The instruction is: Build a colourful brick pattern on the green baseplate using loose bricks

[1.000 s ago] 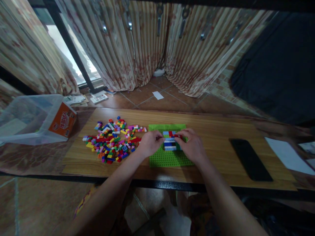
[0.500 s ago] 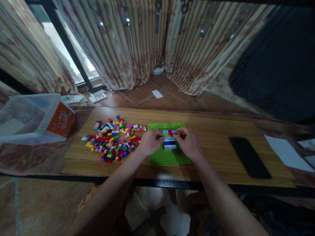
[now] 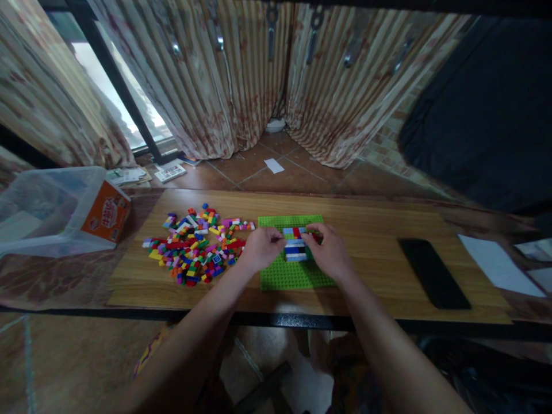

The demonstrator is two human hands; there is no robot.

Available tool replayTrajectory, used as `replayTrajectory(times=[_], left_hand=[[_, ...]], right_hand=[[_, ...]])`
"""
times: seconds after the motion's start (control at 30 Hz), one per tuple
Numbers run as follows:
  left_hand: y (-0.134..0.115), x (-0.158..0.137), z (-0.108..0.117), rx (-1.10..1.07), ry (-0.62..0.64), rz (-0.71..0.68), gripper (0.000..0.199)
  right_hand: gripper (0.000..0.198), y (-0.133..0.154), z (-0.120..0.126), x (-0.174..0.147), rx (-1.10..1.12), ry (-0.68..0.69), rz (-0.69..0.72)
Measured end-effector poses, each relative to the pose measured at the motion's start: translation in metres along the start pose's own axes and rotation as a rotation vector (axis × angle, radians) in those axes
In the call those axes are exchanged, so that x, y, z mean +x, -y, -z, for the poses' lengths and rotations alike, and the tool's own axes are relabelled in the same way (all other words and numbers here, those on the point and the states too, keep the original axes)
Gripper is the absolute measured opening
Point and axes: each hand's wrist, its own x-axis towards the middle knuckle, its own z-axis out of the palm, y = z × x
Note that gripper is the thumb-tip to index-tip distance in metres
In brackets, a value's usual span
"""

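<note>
I see the left hand (image 3: 261, 249) and right hand (image 3: 331, 253), narrowed, likely steadying the brick build (image 3: 295, 250) toward the green baseplate's (image 3: 284, 280) far edge; their grip I can't tell.

The right hand (image 3: 326, 252) hides the right end of the brick build (image 3: 295, 250); whether the left hand (image 3: 261, 248) grips anything is unclear. The left edge cuts off the clear box (image 3: 47, 244).

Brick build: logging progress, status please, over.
Left hand at left end, right hand covering right part. Brick build on green board. Loose bricks left of board.
</note>
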Motion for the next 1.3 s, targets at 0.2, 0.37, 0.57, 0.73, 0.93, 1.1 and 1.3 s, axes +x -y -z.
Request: replayTrajectory(times=[0.2,0.37,0.57,0.73,0.93,1.1,1.3], left_hand=[[0.009,0.0,0.026,-0.025,-0.059,-0.053,0.02],[0.027,0.001,0.051,0.059,-0.148,-0.053,0.024],[0.041,-0.005,0.077,0.157,-0.103,-0.054,0.024],[0.045,-0.016,0.103,0.22,-0.048,-0.01,0.017],[0.047,-0.029,0.118,0.261,0.051,0.028,0.018],[0.044,-0.032,0.117,0.368,0.101,0.083,0.02],[0.033,-0.033,0.111,0.565,0.15,0.118,0.02]], right_hand=[[0.032,-0.001,0.025,0.006,0.059,-0.16,-0.023],[0.03,-0.002,0.038,0.009,0.1,-0.3,-0.075],[0.031,0.0,0.038,0.009,0.114,-0.33,-0.042],[0.032,0.0,0.036,0.006,0.106,-0.284,-0.049],[0.032,-0.001,0.031,0.005,0.08,-0.239,-0.043],[0.031,0.002,0.028,0.004,0.051,-0.23,-0.014],[0.031,0.002,0.025,0.004,0.045,-0.212,-0.004]])
